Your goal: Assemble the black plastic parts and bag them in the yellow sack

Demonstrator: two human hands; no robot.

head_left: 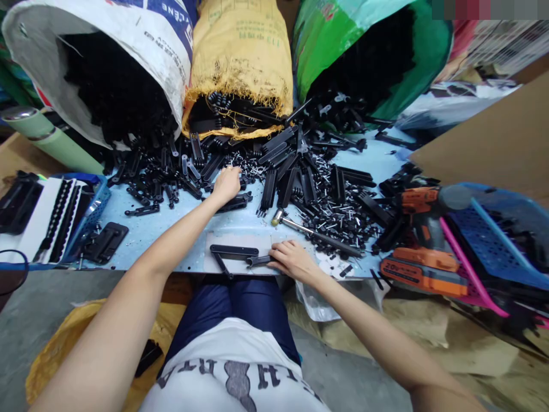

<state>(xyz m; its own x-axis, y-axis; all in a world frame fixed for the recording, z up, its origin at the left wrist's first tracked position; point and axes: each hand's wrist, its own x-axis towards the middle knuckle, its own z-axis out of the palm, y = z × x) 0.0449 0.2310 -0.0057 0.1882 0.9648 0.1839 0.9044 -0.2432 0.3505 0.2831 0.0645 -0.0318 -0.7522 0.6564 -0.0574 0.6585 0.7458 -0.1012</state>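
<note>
My left hand [227,186] reaches to the near side of a heap of small silver screws [249,167], its fingers curled downward. What sits at those fingertips, if anything, is too small to make out. At the table's front edge, my right hand [294,260] grips the end of a short black plastic link [258,261] with a forked tip. That link lies by a longer black plastic arm [235,250], which has a thin piece angled down from its left end. A hammer [317,232] with a yellowish face lies just beyond my right hand.
Black parts spill from a white sack [171,68], a yellow sack [242,51] and a green sack [338,46] at the back. An orange cordless drill [422,269] stands right, beside a blue basket [510,229]. Left are another basket [92,212] and a green bottle [55,140].
</note>
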